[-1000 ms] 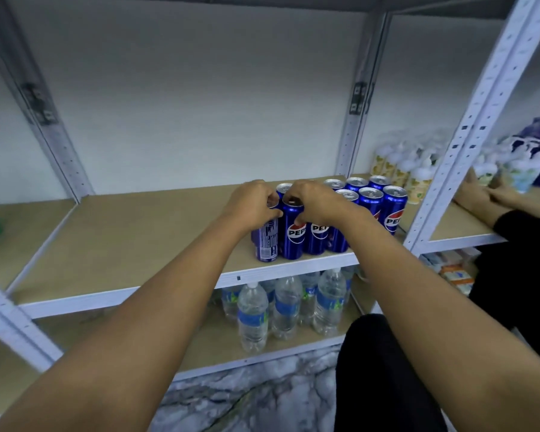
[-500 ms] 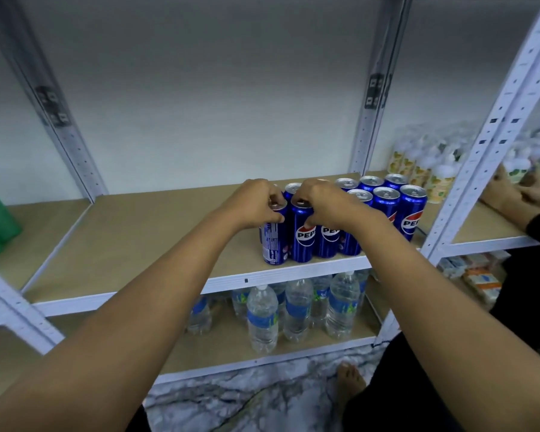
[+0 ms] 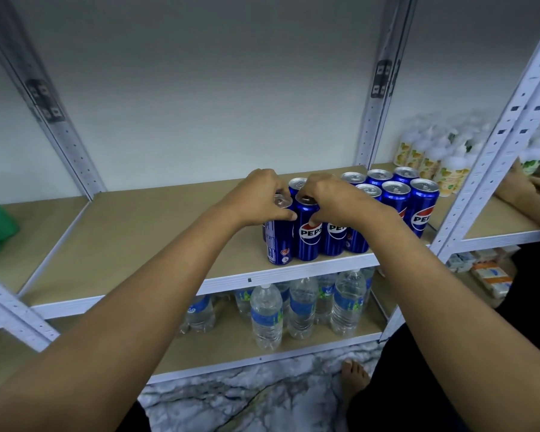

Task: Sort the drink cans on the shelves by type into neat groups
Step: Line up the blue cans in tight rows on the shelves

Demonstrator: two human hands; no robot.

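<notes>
Both hands (image 3: 259,194) unmoved, gripping Pepsi cans (image 3: 307,232).

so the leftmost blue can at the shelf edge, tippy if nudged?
Probably: the leftmost tall slim blue Pepsi can stands upright near the shelf's white front lip. Glossy metal, likely slippery. The left hand grips its top, steadying it.

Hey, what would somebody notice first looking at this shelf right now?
A cluster of tall blue Pepsi cans stands at the middle shelf's front edge. The left hand and right hand each grip a front can from above. Clear plastic water bottles stand on the shelf below.
</notes>
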